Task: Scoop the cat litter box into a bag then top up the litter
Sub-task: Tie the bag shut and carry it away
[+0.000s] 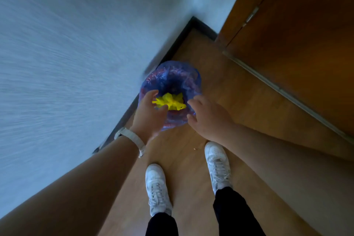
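Hands [148, 113] [208, 119] over blue-lined bin [172, 72], yellow bag [172, 102] perhaps inside

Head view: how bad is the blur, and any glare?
Head view: motion streaks smear the wall; blue bin liner, yellow bag, left hand and right hand are soft; white shoes sharper. Dim bluish light on the wall, warmer on the door; no glare.

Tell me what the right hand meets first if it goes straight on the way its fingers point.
The right hand would likely meet the blue bin liner at its near rim, then the yellow bag inside; depth is unclear.
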The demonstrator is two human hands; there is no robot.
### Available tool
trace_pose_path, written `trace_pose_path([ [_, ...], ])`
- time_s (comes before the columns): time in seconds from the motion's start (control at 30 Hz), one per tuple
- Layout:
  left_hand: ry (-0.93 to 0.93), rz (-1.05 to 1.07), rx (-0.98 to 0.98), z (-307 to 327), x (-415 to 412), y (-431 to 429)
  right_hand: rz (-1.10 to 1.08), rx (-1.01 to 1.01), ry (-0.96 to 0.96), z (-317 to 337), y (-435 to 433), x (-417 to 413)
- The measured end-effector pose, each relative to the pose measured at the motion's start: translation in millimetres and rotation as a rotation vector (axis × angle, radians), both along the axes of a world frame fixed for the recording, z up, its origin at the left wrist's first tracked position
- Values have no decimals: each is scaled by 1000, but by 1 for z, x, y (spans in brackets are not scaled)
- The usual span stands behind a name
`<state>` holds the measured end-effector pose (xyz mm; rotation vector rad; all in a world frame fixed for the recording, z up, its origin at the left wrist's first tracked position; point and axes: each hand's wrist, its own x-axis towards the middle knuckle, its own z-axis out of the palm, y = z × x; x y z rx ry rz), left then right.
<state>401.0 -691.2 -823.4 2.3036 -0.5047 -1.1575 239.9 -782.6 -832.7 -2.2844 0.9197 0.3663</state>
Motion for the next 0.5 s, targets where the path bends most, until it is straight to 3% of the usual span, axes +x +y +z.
trace_pose_path([
  [0.17, -118, -280, 76, 74, 2, 11, 2, -53, 60, 68, -7, 4],
  [0.5, -208, -358, 206, 287, 8, 24, 16, -79, 62, 304, -27, -8],
])
